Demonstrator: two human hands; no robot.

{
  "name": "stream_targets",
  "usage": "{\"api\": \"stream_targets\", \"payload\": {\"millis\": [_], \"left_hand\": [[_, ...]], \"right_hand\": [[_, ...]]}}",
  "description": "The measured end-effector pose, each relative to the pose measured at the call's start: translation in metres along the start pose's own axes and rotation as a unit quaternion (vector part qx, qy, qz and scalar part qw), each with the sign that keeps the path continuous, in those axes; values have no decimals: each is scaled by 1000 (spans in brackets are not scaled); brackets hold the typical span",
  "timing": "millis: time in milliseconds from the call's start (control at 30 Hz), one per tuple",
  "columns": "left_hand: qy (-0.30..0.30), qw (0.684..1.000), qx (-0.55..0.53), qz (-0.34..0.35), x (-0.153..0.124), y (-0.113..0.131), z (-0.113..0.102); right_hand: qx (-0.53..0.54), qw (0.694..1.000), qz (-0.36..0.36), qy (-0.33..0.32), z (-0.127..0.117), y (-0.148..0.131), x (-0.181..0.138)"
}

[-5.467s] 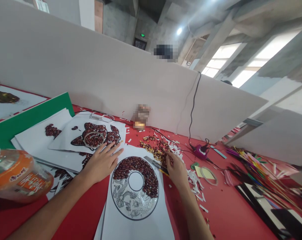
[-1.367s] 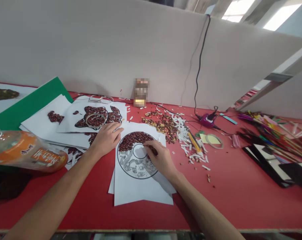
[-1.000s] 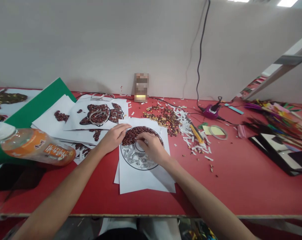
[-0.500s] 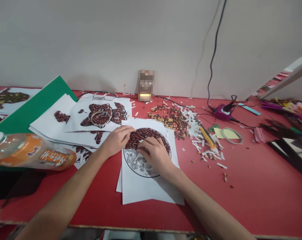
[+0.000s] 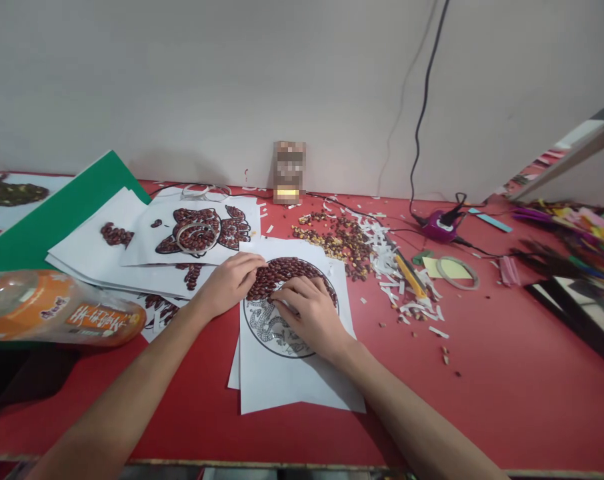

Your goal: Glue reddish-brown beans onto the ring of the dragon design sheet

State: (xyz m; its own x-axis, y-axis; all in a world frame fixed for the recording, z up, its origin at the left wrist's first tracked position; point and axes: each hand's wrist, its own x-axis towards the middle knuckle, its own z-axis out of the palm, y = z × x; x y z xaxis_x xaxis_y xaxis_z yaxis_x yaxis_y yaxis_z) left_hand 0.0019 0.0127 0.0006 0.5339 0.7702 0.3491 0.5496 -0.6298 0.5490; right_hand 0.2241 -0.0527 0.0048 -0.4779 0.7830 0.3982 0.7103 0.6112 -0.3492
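Head view. Left hand (image 5: 232, 280) lay palm down, fingers loosely extended, a little gap at the thumb, fingertips at the upper left edge of the ring-shaped drawing. Right hand (image 5: 312, 313) was arched over the ring's middle, fingers narrowed and bent down; whether a bean was pinched beneath, could not tell.

The white sheet (image 5: 302, 390) under both hands was smooth, cut to a shallow notch along its near edge, a second sheet showing at its left. On it, between the hands: a heavy-outlined circle, the upper band packed with glossy red-brown beans (image 5: 295, 265), oval, set close like scales. Lower left, bare paper with a fine black-line dragon (image 5: 268, 327).

Beyond the sheet, to the right, a loose heap of small seeds (image 5: 339, 243), mixed yellow and dark red, grainy; touching it, curled white paper strips (image 5: 379, 253) with a yellow cutter (image 5: 411, 275) lying across them. Farther right, a thin pale ring (image 5: 459, 287) over a yellow paper square.

Left: a bean-filled animal picture (image 5: 185, 223) on paper, a plump clear plastic bottle (image 5: 62, 307) with orange label on its side, and a flat green board (image 5: 72, 207). Red tabletop (image 5: 462, 413), smooth, dull sheen.
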Motion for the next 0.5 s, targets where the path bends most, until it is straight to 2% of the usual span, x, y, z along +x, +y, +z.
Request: {"api": "stream_targets", "payload": {"millis": [300, 500], "left_hand": [[-2, 1000, 3, 6, 0, -2, 1], [-5, 1000, 8, 3, 0, 0, 0]], "right_hand": [[-13, 999, 34, -1, 4, -1, 4], [-5, 999, 32, -19, 2, -3, 5]]}}
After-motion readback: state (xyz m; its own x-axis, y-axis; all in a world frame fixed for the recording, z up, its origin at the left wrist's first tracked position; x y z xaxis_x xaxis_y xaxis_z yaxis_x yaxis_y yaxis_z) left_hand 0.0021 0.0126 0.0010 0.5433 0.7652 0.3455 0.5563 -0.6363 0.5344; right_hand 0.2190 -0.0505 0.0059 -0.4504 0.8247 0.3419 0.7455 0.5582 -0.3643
